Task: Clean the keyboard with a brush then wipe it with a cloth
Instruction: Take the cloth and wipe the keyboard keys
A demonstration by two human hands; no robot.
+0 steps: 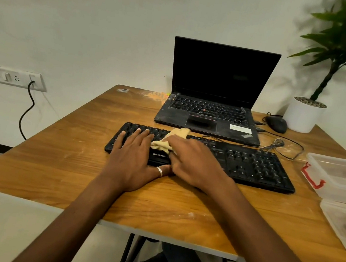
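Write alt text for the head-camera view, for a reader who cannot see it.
A person's right hand grips a yellow cloth on a black keyboard while the left hand rests flat on its left end. An open laptop stands behind on the wooden table.

A black keyboard (251, 163) lies on the wooden surface (74, 172) in front of an open laptop (219, 75) with a dark screen. The left grip (133, 154) rests flat on the keyboard's left keys, fingers straight. Just beside it, the right grip (194, 162) holds a bunched yellow cloth (166, 143) against the keys.
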